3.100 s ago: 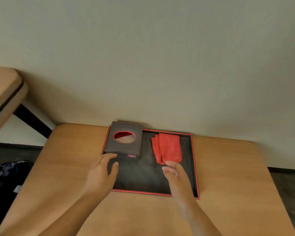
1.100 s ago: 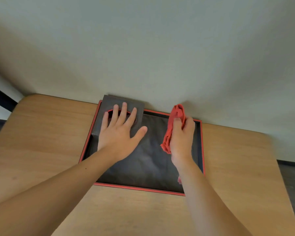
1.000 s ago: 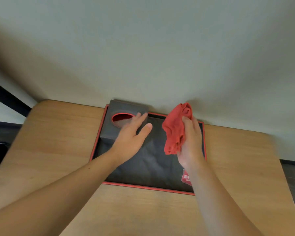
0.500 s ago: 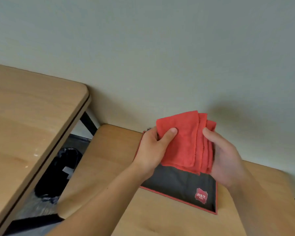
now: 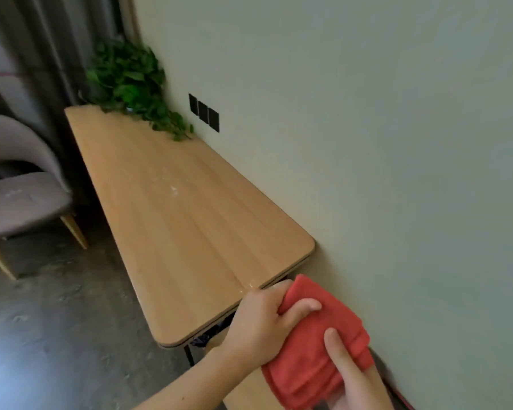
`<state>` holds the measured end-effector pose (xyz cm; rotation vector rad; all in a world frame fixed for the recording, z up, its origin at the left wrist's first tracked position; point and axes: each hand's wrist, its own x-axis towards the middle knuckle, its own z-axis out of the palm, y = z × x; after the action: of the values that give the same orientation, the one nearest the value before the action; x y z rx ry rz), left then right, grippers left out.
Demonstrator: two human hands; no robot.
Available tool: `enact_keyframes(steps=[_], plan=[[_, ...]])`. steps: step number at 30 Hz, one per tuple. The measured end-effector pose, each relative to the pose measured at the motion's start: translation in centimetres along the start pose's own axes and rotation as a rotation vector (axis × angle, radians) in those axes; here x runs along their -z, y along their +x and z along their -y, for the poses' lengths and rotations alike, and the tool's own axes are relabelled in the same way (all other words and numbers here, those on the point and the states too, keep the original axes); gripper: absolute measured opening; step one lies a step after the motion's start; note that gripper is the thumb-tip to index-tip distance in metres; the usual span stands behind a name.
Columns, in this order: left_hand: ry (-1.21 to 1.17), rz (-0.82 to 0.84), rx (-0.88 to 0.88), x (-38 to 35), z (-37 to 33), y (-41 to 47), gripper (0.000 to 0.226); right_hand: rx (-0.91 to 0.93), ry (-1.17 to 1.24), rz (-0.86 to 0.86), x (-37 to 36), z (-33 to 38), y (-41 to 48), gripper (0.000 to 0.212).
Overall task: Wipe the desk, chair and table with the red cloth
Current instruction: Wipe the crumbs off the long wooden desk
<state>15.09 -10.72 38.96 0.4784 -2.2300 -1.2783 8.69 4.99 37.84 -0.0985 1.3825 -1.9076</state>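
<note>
Both my hands hold the folded red cloth [image 5: 314, 347] at the lower right, just past the near end of the long wooden desk [image 5: 184, 220]. My left hand [image 5: 261, 324] grips the cloth's upper left side, thumb on top. My right hand [image 5: 350, 377] holds its lower right side, thumb across the front, and is partly cut off by the frame's edge. The grey upholstered chair [image 5: 15, 190] with light wooden legs stands at the far left. A strip of the low wooden table [image 5: 249, 392] shows under my forearm.
A green trailing plant [image 5: 131, 84] sits at the desk's far end against the pale wall. Black wall sockets [image 5: 204, 112] are above the desk. White specks [image 5: 174, 190] lie on the desk top. Dark curtains [image 5: 42, 54] hang behind the chair. The floor [image 5: 57, 321] is grey concrete.
The view has swung left from the tray on the low table to the long desk. My right hand picked up the red cloth from the tray; both hands now hold it, folded.
</note>
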Motion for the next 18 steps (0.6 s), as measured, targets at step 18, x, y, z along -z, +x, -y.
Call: enact_keyframes(steps=[18], plan=[[0.094,-0.112,0.329,36.4,15.4,2.5,0.050,-0.054,0.003,0.211,-35.9,-2.6,8.2,0.038]])
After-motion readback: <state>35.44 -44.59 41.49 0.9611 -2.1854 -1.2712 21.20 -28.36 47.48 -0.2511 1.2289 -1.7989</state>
